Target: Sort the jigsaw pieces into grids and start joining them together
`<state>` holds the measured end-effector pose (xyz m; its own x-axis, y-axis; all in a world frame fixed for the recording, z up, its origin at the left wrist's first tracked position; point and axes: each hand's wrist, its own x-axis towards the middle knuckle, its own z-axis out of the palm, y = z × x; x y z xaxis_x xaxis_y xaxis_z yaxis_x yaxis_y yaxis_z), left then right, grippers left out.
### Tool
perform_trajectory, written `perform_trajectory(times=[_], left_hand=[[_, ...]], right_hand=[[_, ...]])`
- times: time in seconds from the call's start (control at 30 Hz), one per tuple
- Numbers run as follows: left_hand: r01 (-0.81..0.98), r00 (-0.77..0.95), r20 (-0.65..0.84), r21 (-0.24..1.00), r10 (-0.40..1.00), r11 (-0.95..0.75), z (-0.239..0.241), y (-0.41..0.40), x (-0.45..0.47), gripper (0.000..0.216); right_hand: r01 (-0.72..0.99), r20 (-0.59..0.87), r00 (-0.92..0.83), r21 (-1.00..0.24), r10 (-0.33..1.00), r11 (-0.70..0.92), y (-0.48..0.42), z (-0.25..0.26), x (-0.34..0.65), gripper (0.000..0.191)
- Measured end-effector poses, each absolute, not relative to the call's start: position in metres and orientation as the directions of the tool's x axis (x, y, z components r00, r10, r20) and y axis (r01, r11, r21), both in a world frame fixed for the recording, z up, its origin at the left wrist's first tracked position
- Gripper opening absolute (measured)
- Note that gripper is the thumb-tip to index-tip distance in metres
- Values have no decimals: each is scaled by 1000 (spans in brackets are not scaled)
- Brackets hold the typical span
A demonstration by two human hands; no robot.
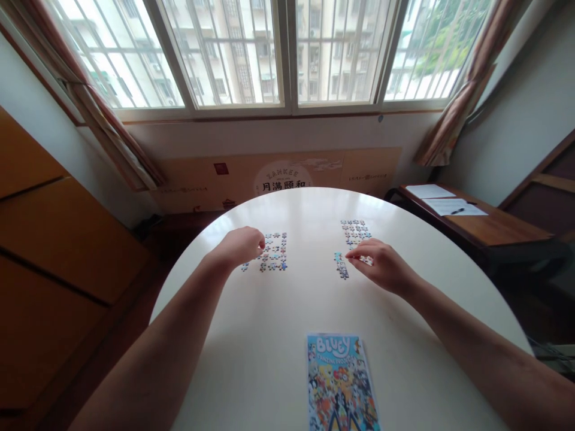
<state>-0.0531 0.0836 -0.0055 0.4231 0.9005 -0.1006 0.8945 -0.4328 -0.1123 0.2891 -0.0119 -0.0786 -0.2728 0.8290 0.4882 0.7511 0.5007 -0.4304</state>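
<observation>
Puzzle pieces in two patches on the far half of a round white surface (269, 317), a bare stretch between. Left patch (277, 260): small pieces in loose rows, partly behind the left hand (240, 245). Right patch (354, 229): similar rows, its near part hidden by the right hand (381, 263); a short strip of pieces (342, 269) lies just beside that hand's fingertips. Left hand is bent over its patch, fingers curled down; cannot tell whether they grip a piece. Right hand has thumb and index finger nearly together, pointing at the strip; cannot tell if a piece is between them. Nearer the camera, a colorful picture sheet (341, 383) marked BLUEY lies flat, cut off by the frame bottom. Beyond right, a brown side table (507, 224) with papers (442, 206) and a dark pen (457, 211). Behind, a printed beige panel (368, 161) under barred windows (233, 54), curtains (453, 120) either side; orange-brown cabinet (40, 239) at left.
</observation>
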Motion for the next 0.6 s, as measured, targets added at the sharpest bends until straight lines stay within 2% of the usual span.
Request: perform_trajectory(times=[0.27, 0.6], left_hand=[[869, 489, -163, 2, 857, -495, -9, 88, -56, 23], [856, 507, -195, -2, 840, -517, -13, 92, -55, 20]], right_hand=[[735, 481, -285, -445, 829, 511, -12, -79, 289, 16], [724, 467, -287, -466, 836, 509, -13, -77, 287, 15]])
